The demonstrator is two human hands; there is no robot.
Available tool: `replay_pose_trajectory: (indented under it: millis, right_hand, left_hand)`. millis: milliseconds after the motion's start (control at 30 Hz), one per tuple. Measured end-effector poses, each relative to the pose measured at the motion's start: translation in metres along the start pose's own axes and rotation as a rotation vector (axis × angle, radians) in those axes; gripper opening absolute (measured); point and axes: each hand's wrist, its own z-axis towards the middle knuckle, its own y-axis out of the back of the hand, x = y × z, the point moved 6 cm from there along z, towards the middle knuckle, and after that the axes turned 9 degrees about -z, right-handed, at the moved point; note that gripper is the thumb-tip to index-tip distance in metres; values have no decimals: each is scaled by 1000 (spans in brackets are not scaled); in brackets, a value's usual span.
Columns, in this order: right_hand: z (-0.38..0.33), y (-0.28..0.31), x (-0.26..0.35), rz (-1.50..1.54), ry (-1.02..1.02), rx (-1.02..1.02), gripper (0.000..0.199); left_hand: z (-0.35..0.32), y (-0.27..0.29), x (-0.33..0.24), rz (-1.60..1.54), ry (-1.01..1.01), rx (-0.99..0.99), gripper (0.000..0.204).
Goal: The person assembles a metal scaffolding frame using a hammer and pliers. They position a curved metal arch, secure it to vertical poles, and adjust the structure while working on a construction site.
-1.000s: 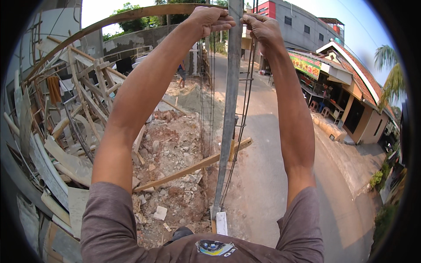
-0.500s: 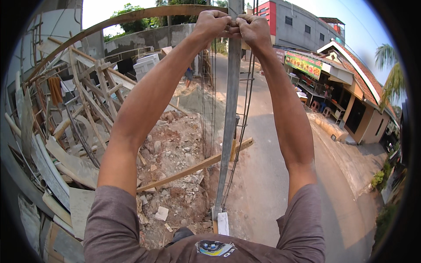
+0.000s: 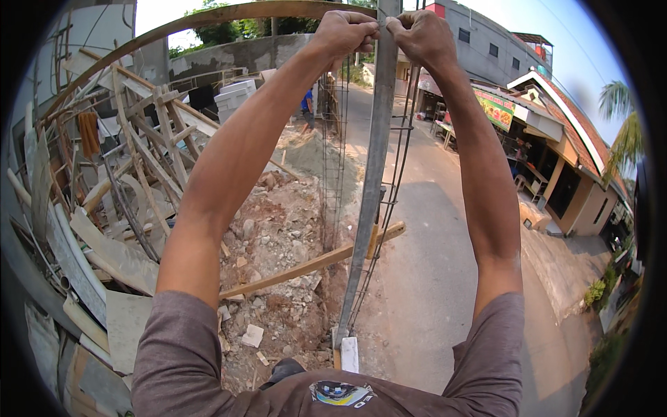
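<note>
A tall grey post (image 3: 375, 139) rises in front of me, tilting slightly right toward its top. At its upper end my left hand (image 3: 345, 35) is closed in a pinch on the post's left side, beside the end of a long wooden plank (image 3: 229, 21) that bends across the top left. My right hand (image 3: 422, 40) is closed too, thumb against fingers, at the post's right edge. Whatever the fingertips hold is too small or hidden to tell. Behind the post runs a rebar cage (image 3: 398, 139). A yellow-handled tool (image 3: 374, 236) hangs against it lower down.
A wooden batten (image 3: 313, 266) slants behind the post over rubble (image 3: 271, 229). Scrap timber and sheets (image 3: 139, 160) pile up at the left. The road (image 3: 431, 243) runs on the right, past a stall with a colourful banner (image 3: 493, 108). A person in blue (image 3: 307, 104) stands farther off.
My right hand has moved right, away from my left, so the hands are farther apart. The view has shifted slightly; the post top appears farther right.
</note>
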Motion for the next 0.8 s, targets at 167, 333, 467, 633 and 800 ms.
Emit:
replay_pose_trajectory:
  millis: [167, 333, 467, 633, 800]
  right_hand:
    - [2, 4, 19, 48, 47, 12, 26]
    - [15, -9, -1, -91, 118, -5, 29]
    - [0, -11, 0, -28, 178, -128, 23]
    - [-35, -30, 16, -57, 141, -313, 17]
    - [-44, -47, 25, -210, 142, -184, 19]
  left_hand:
    - [-21, -8, -30, 255, -120, 119, 22]
    - [3, 0, -33, 581, -288, 162, 24]
    - [4, 4, -52, 814, -442, 215, 29]
    - [41, -22, -80, 1269, -498, 379, 37]
    - [2, -46, -103, 1203, -183, 421, 35]
